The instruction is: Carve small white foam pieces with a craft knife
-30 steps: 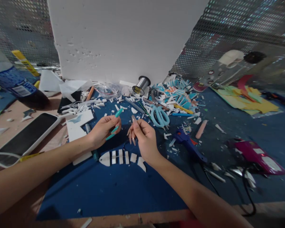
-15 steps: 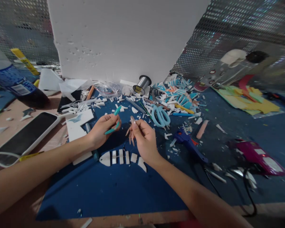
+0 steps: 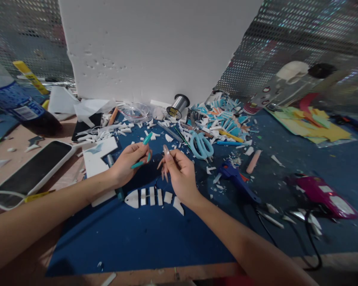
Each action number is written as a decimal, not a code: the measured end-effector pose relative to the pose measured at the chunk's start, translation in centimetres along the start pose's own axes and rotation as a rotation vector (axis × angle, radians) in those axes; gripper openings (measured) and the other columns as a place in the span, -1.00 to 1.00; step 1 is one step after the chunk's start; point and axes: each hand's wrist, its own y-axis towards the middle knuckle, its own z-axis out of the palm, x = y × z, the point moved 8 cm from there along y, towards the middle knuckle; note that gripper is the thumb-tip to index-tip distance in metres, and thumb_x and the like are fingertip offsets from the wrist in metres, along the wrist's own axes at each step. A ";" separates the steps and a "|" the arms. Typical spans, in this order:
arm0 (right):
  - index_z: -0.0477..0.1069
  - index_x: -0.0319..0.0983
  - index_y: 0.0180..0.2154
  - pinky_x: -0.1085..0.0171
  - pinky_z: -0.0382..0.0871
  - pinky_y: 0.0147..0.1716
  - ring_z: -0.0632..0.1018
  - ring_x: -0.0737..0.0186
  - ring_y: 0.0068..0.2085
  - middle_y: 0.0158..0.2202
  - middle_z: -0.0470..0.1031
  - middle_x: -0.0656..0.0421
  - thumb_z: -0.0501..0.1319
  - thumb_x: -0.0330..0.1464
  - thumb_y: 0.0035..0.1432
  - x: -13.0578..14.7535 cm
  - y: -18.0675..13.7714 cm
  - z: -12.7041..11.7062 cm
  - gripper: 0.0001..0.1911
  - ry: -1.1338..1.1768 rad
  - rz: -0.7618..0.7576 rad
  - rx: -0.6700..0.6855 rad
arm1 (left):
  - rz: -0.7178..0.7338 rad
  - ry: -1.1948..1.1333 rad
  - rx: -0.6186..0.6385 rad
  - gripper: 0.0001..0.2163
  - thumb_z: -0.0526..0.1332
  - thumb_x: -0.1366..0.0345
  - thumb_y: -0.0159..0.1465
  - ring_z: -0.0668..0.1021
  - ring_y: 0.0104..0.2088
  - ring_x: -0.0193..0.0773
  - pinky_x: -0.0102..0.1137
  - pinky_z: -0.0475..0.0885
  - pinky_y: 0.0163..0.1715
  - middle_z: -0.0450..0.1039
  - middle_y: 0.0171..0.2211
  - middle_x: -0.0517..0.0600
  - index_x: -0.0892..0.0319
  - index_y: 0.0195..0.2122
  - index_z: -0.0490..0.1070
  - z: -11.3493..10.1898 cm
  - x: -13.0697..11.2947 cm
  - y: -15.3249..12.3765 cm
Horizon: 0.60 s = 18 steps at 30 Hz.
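Note:
My left hand [image 3: 129,162], with long teal nails, hovers above the blue mat [image 3: 143,246], thumb pressed to the fingers. My right hand [image 3: 181,171], with long beige nails, is closed in a pinch a little apart from it. Anything held in either pinch is too fine to make out. Below them several white foam pieces lie in a row shaped like a fish: a pointed head [image 3: 132,199] with a small hole, strips [image 3: 152,196] in the middle and a curved tail [image 3: 178,205]. A spool of fine silvery line [image 3: 178,106] stands farther back.
Light-blue scissors [image 3: 201,145] lie among foam scraps [image 3: 223,115]. A blue glue gun [image 3: 238,182] with a cord is to the right, near a magenta packet [image 3: 325,196]. On the left are a phone [image 3: 32,174], a bottle [image 3: 20,105] and a cut white board [image 3: 100,157].
Both hands stay almost in place, with only a slight shift of the fingers. The foam pieces lie as before.

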 end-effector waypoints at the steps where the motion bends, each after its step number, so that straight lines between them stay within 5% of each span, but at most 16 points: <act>1: 0.28 -0.19 -0.49 0.37 0.26 -0.64 0.31 0.43 -0.67 -0.66 0.20 0.33 0.09 -0.20 0.25 0.0 0.0 0.0 -0.70 -0.003 0.000 0.001 | -0.001 0.003 0.003 -0.68 0.20 0.20 0.22 0.19 -0.63 -0.46 -0.53 0.18 -0.57 0.13 -0.70 -0.15 0.22 -0.62 0.26 0.0 0.0 0.0; 18: 0.27 -0.21 -0.51 0.41 0.20 -0.67 0.29 0.46 -0.70 -0.70 0.22 0.35 0.10 -0.21 0.24 -0.2 0.0 0.3 -0.69 -0.016 0.024 0.022 | 0.064 0.139 -0.025 -0.67 0.22 0.13 0.18 0.19 -0.61 -0.45 -0.49 0.12 -0.59 0.14 -0.67 -0.15 0.21 -0.61 0.23 -0.6 0.0 0.3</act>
